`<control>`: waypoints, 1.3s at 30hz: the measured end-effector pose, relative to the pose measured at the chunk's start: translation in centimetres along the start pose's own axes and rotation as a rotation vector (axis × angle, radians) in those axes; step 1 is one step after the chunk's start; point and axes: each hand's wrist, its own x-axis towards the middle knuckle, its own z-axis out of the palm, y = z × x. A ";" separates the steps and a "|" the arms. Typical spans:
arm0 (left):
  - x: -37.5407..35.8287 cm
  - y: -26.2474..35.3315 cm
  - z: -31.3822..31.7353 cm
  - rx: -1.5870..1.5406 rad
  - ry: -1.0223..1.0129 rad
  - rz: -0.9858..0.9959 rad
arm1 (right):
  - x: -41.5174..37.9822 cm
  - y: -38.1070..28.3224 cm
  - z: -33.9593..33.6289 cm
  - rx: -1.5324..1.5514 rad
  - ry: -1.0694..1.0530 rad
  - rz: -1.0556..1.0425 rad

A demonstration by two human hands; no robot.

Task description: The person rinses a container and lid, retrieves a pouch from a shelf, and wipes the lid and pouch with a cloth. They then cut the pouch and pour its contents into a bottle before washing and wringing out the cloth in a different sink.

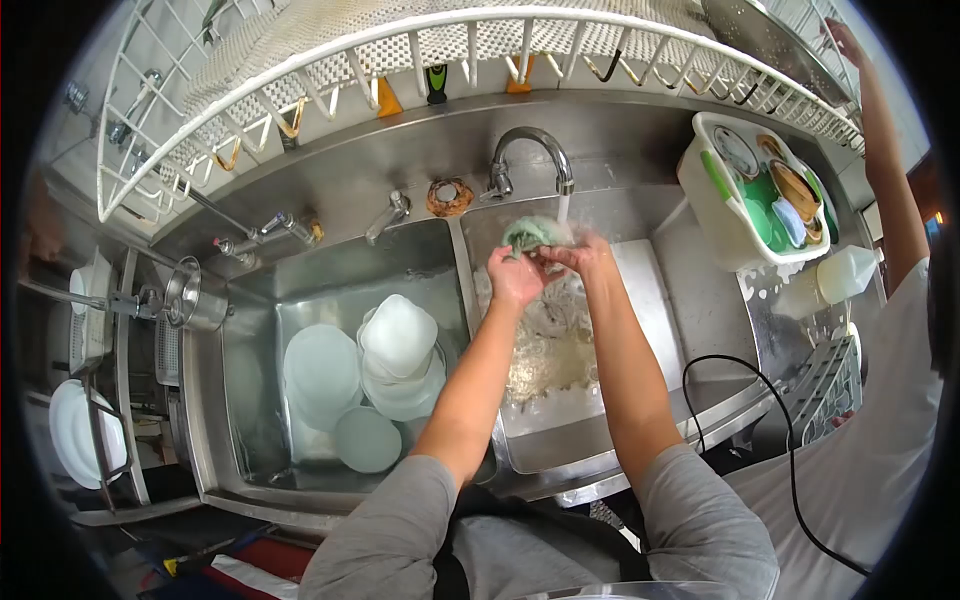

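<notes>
Under the running tap (535,135), my left hand (515,277) and my right hand (592,256) are closed on a crumpled, wet green scouring pad (528,235). The water stream (563,210) falls at the pad's right side, close to my right fingers. Both hands are over the right sink basin (715,320), where foamy, cloudy water lies below them. In the water-filled left basin (250,370) sit a stack of white bowls (400,325), a large pale plate (318,365) and a smaller round dish (367,440).
A white tub (712,215) holding green and brown items stands right of the basin, near a translucent bottle (848,274). A white wire rack (345,45) spans the back. Another person in a white shirt (860,440) stands at right; a black cable (770,385) hangs between us.
</notes>
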 end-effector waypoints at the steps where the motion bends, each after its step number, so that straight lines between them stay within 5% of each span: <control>1: 0.5 -0.2 -0.6 -0.105 -0.256 -0.011 | -0.2 -0.1 0.1 -0.003 -0.004 -0.005; 3: 0.7 -0.2 1.6 -0.102 -0.215 0.005 | 0.4 -0.4 -1.7 0.138 -0.385 0.053; 4: 2.6 -0.1 1.6 0.185 -0.074 0.120 | 2.9 -0.8 -4.9 0.114 -0.539 0.104; 5: 4.7 0.1 1.3 0.473 0.070 0.235 | 1.1 0.0 -5.2 0.108 -0.533 0.105; 7: 5.9 0.3 1.6 0.606 0.124 0.223 | -4.2 2.1 -4.3 -0.233 -0.055 -0.020; 9: 2.1 -0.7 6.4 1.411 0.306 0.389 | -1.7 2.1 -6.5 -0.024 -0.195 0.128; 10: 2.3 -1.2 6.1 1.414 0.309 0.388 | -0.5 2.2 -7.0 0.067 -0.300 0.080; 11: 2.4 -1.6 6.1 1.522 0.073 0.490 | -0.3 2.4 -6.6 0.159 -0.405 0.031; 12: 2.3 -1.7 6.0 1.617 -0.170 0.587 | -0.8 2.4 -5.1 0.025 -0.274 -0.088; 13: 2.3 -1.7 5.7 1.624 -0.166 0.582 | 0.8 2.0 -4.8 0.031 -0.277 -0.083; 15: 1.1 -1.9 6.9 1.224 0.344 0.570 | 1.6 2.1 -3.7 0.123 -0.399 -0.113; 16: 3.6 -1.7 3.6 0.799 0.298 0.513 | 1.6 2.4 -3.6 -0.019 -0.186 -0.340; 17: 5.2 -1.2 1.3 0.800 0.298 0.511 | 2.1 3.0 -3.6 -0.017 -0.184 -0.341; 19: 7.4 0.1 -1.3 0.286 0.361 0.099 | 3.3 3.7 -3.7 -0.286 -0.029 -0.669; 21: 8.1 1.6 -0.6 0.381 0.458 0.141 | 2.3 3.9 -3.3 -0.097 -0.028 -0.499; 23: 7.4 3.7 0.7 0.571 0.896 0.441 | 1.1 3.9 -3.9 0.265 -0.131 -0.221; 27: 4.4 8.6 1.7 0.466 0.501 0.420 | 1.5 4.0 -5.6 0.353 -0.104 -0.208; 33: 4.5 8.7 4.7 0.745 0.614 0.497 | 1.6 3.7 -6.9 0.289 -0.039 -0.178; 36: 3.9 8.5 6.5 1.489 0.413 0.372 | 1.8 3.7 -7.5 0.408 -0.202 -0.089; 39: 2.3 8.5 7.2 1.646 0.398 0.473 | 0.2 4.5 -6.4 0.344 -0.202 -0.084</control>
